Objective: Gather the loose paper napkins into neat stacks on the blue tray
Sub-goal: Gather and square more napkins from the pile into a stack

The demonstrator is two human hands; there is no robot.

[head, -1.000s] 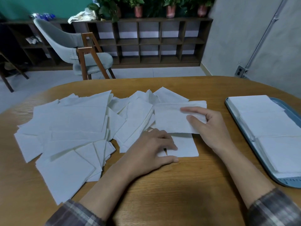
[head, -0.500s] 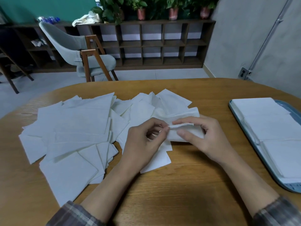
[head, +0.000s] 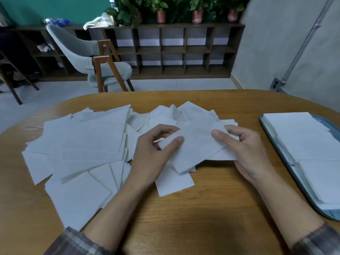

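Head view looks down on a round wooden table (head: 184, 221), where both hands meet over one white napkin (head: 196, 144) lifted just above the tabletop, near the table's middle. The left hand (head: 154, 153) pinches its left edge, with the thumb pressed on top and the other fingers curled underneath. The right hand (head: 246, 150) grips the right edge in the same manner, thumb on top and fingers folded below, and at least one more sheet appears caught beneath it; how many I cannot tell.

A wide spread of loose napkins (head: 88, 144) covers the left half of the table, overlapping at every angle and reaching behind the hands. One single napkin (head: 174, 183) lies flat below the held one, partly hidden by the left wrist.

At the right edge of the table sits the blue tray (head: 330, 214), well apart from the loose spread, with squared napkin stacks (head: 303, 137) on it side by side. The right hand and forearm lie between the held napkin and the tray. Plaid sleeves (head: 77, 242) show at the bottom corners.

Beyond the table stands a grey chair (head: 86, 57) with wooden legs, then a low dark cubby shelf (head: 174, 50) bearing potted plants (head: 196, 8) and a crumpled cloth (head: 99, 22). A wall socket (head: 276, 84) sits low on the grey wall at right.
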